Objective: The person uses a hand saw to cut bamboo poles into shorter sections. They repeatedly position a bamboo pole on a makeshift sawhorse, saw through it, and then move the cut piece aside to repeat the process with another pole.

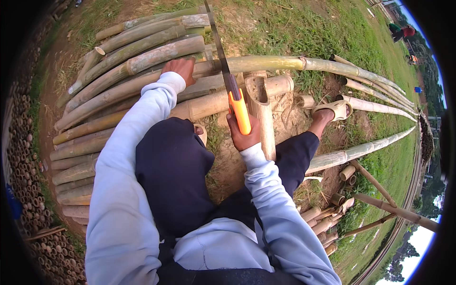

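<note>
A long bamboo pole (273, 62) runs across in front of me and off to the far right. My left hand (182, 70) is closed over it, knuckles up. In my right hand (245, 131) is a hand saw (241, 113) with an orange handle, the fingers wrapped round the grip. Its dark blade crosses the pole just right of my left hand and points away from me; how deep it sits in the bamboo I cannot tell. Beside my right hand a thick bamboo piece with a notched end (261, 116) stands near the pole, by another cut length (279, 85).
Several bamboo poles (137, 64) lie stacked at the left. More long poles (375, 105) stretch over the grass at the right, near my sandalled foot (332, 111). Short cut pieces (327, 223) and a bamboo frame (399, 212) are at the lower right. A person (407, 32) is far off.
</note>
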